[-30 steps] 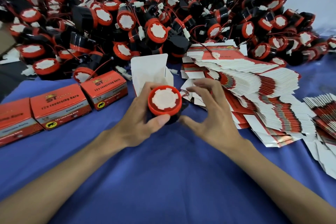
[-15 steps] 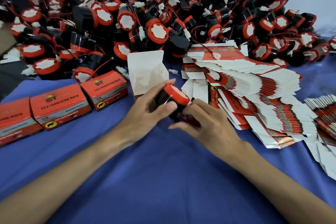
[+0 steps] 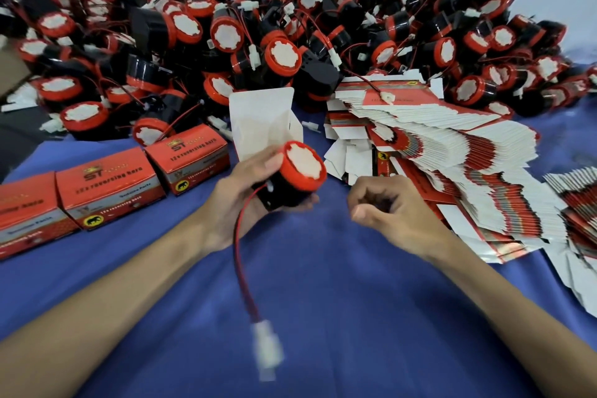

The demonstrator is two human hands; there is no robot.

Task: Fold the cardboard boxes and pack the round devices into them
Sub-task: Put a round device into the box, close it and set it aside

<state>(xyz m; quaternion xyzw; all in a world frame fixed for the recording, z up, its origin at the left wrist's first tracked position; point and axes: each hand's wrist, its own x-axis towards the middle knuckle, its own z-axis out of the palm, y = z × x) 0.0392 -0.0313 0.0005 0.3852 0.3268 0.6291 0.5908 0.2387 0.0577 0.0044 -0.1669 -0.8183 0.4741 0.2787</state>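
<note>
My left hand grips a round device, black in body with a red rim and a white face turned up and to the right. Its red and black wire hangs down toward me and ends in a blurred white plug. My right hand hovers just right of the device with fingers curled, holding nothing. Directly behind the device stands an open folded box, its white flap upright.
A big heap of round devices fills the back of the blue cloth. Three closed red boxes line the left side. Fanned stacks of flat box blanks lie right, with more blanks at the far right edge.
My right hand has let go of the device and drawn back to the right. The wire has come loose and swung down toward me. The device's white face has turned back toward me.
</note>
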